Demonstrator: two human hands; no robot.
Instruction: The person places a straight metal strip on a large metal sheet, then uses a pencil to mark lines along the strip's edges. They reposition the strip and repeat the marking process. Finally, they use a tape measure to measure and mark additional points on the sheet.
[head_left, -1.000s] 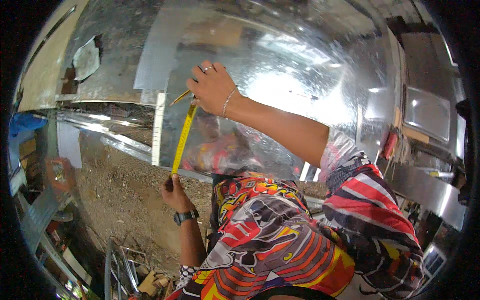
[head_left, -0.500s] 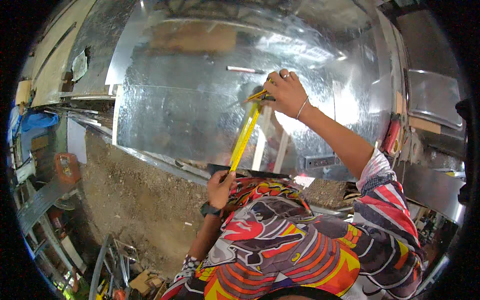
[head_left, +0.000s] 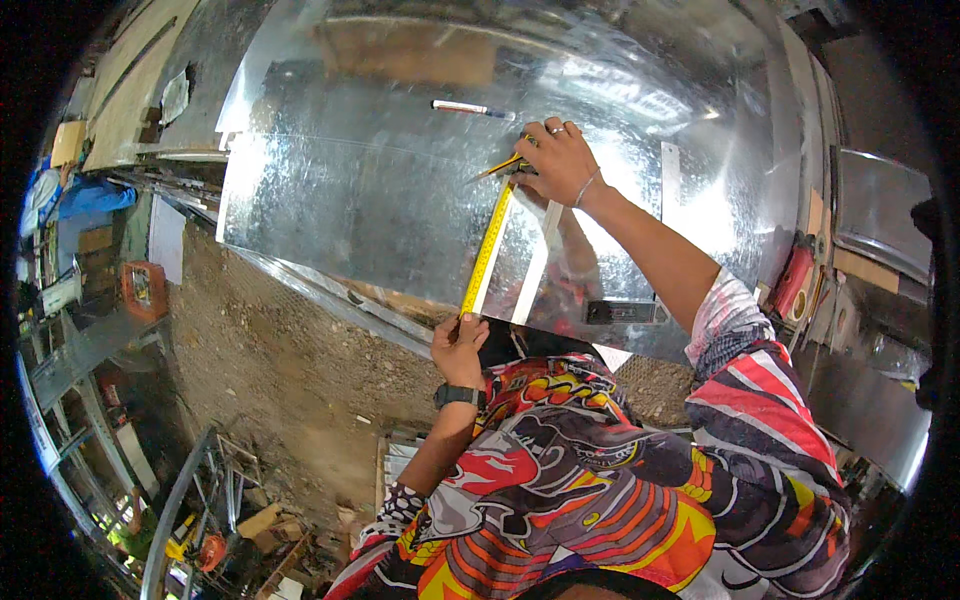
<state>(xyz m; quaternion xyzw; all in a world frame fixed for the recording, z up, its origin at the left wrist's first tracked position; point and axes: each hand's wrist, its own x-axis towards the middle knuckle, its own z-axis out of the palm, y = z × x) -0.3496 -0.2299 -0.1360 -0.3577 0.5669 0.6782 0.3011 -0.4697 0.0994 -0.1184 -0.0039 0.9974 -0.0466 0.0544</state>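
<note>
A large shiny metal sheet (head_left: 380,190) lies flat in front of me. A yellow tape measure blade (head_left: 487,248) runs across it from its near edge to the far middle. My left hand (head_left: 459,345) pinches the blade's end at the sheet's near edge. My right hand (head_left: 556,160) holds the tape's case down on the sheet, with a yellow pencil (head_left: 493,170) sticking out between its fingers. A marker pen (head_left: 473,107) lies on the sheet just beyond my right hand.
A metal square ruler (head_left: 620,312) rests on the sheet near my right forearm. Bare earth floor (head_left: 270,370) lies to the left below the sheet. More metal pieces (head_left: 880,215) and a red tool (head_left: 790,280) sit at the right. Scrap and frames (head_left: 200,520) lie lower left.
My view has swung left over the sheet, so both hands and the tape sit further right in the picture. The tape stays stretched between my hands.
</note>
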